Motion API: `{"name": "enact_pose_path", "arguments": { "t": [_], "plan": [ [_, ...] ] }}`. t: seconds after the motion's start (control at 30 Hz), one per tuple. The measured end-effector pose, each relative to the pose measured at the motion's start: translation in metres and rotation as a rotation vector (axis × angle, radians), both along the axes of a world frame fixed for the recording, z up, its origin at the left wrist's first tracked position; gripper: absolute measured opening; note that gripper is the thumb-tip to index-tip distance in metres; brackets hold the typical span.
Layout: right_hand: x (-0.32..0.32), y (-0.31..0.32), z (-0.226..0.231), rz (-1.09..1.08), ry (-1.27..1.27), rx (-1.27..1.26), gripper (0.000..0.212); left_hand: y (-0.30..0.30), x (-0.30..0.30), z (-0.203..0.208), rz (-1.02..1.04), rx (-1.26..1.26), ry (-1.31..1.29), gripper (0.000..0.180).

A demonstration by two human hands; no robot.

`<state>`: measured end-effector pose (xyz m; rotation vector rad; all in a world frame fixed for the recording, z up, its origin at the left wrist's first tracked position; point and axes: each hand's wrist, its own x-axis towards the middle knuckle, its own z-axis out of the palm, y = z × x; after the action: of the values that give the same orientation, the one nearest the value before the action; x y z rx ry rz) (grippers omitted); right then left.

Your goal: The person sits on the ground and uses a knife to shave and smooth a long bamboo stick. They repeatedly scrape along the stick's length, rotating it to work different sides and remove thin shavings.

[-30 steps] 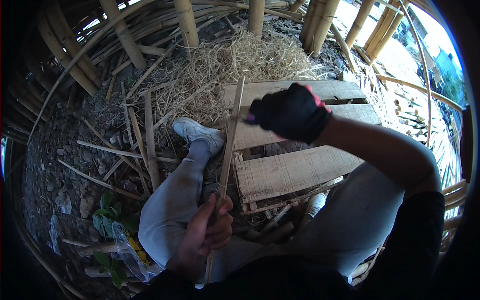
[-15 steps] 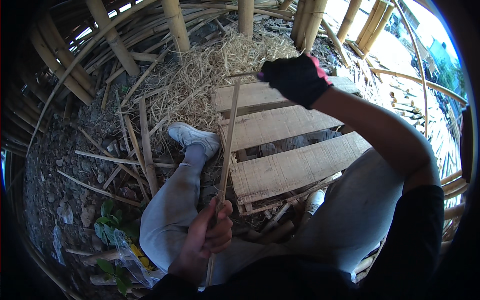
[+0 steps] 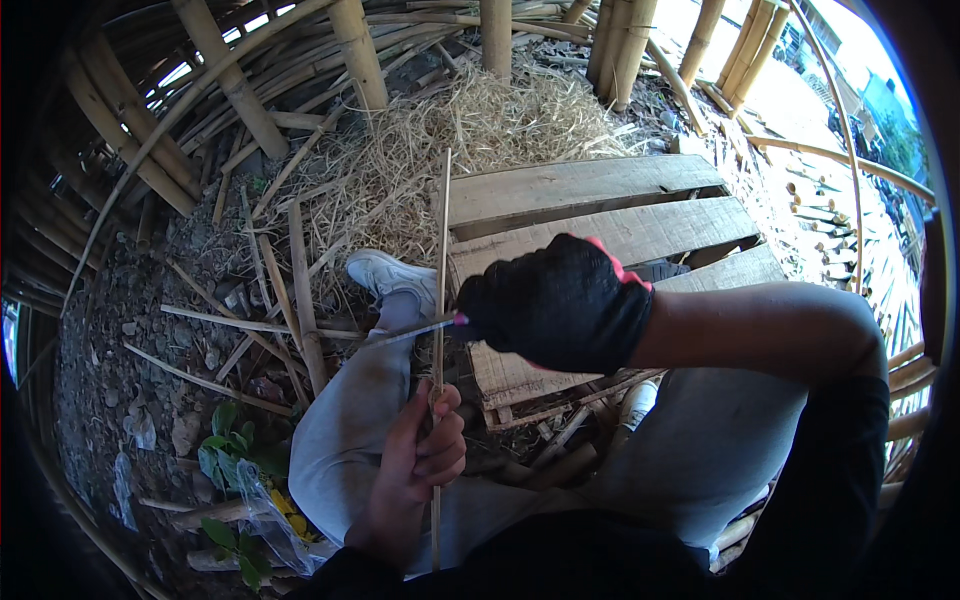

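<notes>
My bare left hand [image 3: 425, 445] is closed around a thin bamboo strip [image 3: 441, 250], which stands nearly upright in front of my left leg. My right hand [image 3: 560, 305], in a black glove with a pink-red edge, is closed on the handle of a knife [image 3: 408, 330]. The knife's narrow blade points left and crosses the strip a little above my left fist. Most of the handle is hidden inside the glove. Beneath and beyond the right hand lies a low wooden slat platform [image 3: 600, 190].
A heap of pale shavings [image 3: 480, 120] lies behind the platform. Loose bamboo strips [image 3: 305, 290] are scattered on the dirt to the left. A green-leaved plant [image 3: 228, 440] and clear plastic [image 3: 265, 505] are by my left leg. Bamboo posts [image 3: 357, 55] stand along the back.
My right hand has come down toward me with the knife, from the strip's top end to just above my left hand. The strip has tipped slightly more upright.
</notes>
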<state>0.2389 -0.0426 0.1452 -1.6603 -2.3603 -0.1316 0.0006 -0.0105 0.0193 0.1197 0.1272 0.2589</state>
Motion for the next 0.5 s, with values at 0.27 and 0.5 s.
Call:
{"name": "enact_pose_path", "arguments": {
  "t": [0.27,0.5],
  "plan": [
    [0.005,0.0,-0.027,0.119,0.001,-0.119,0.01,-0.009,-0.003,0.011,-0.039,0.124,0.022,0.038],
    [0.032,0.025,-0.048,0.224,-0.079,0.13,0.012,-0.002,0.001,0.006,0.001,0.1,0.101,0.038]
  ]
}}
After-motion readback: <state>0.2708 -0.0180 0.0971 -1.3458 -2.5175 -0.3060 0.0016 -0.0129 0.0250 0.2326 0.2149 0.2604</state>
